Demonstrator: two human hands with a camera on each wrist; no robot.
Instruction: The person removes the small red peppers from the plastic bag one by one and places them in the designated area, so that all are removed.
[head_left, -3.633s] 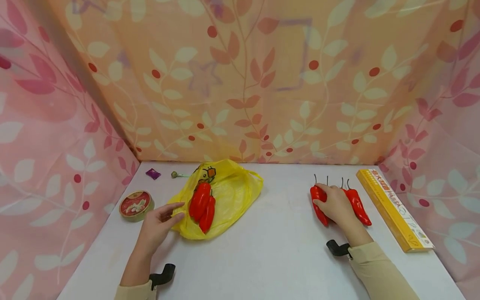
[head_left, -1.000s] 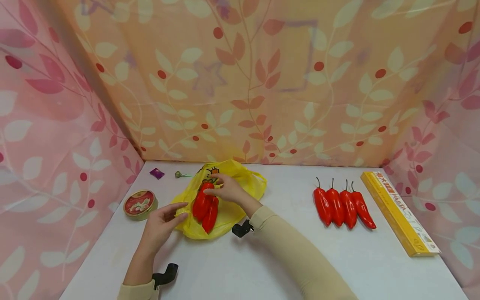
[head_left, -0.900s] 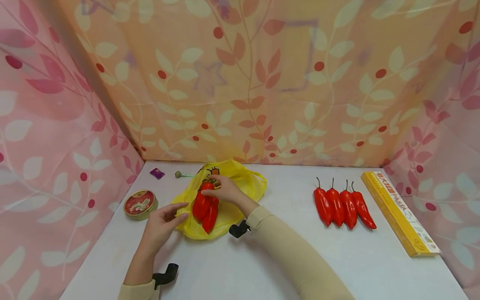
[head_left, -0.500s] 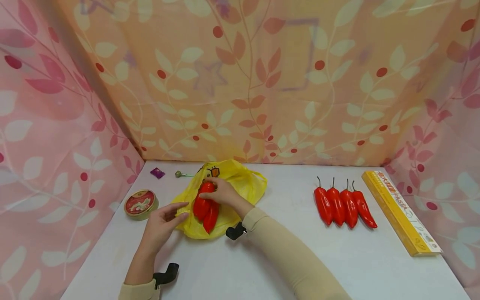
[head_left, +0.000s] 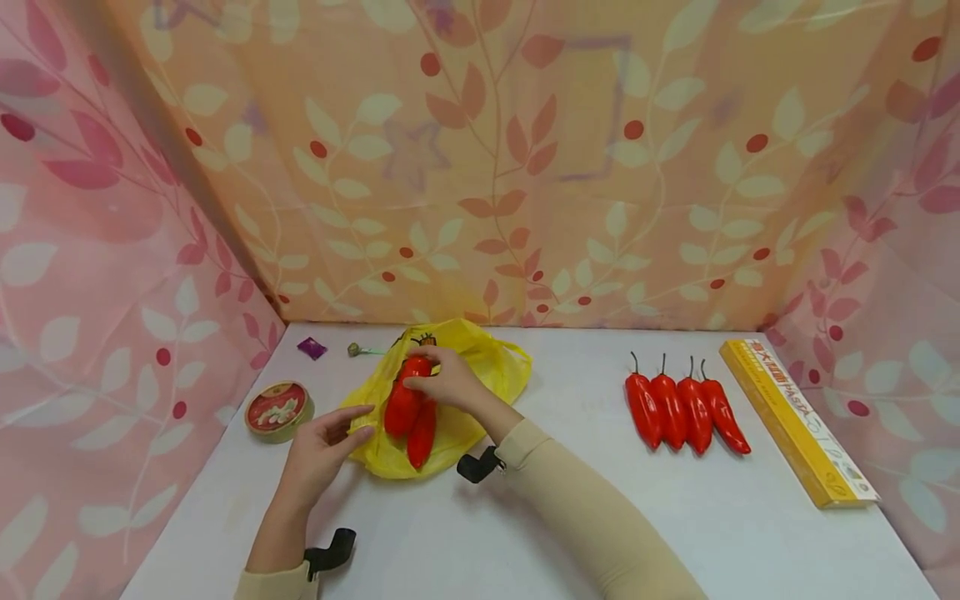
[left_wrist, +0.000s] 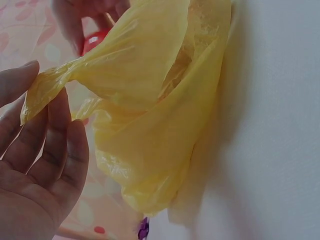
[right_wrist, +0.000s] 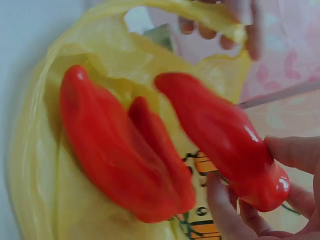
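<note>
My right hand [head_left: 452, 382] grips a red pepper [right_wrist: 220, 132] near its stem end, over the yellow plastic bag [head_left: 472, 408]. Seen from the right wrist, the pepper is tilted, with thumb and fingers on either side of it. Two more red peppers, a large one [right_wrist: 112, 150] and a slimmer one [right_wrist: 162, 155], lie in the bag side by side. At the bag's left side my left hand [head_left: 317, 454] pinches a gathered bit of the bag, which the left wrist view shows between thumb and fingers [left_wrist: 55, 135]. That view hides most of the peppers behind yellow plastic.
A row of several red peppers [head_left: 673, 412], stems away from me, lies at the right. Beyond it is a yellow pasta box [head_left: 798, 425]. A round red-lidded tin [head_left: 277, 411], a purple wrapped sweet [head_left: 311, 347] and a lollipop [head_left: 363, 350] are at the left.
My right hand has left the row of peppers at the right, crossed to the bag and taken hold of a pepper there, now slightly raised. The left hand stays at the bag.
</note>
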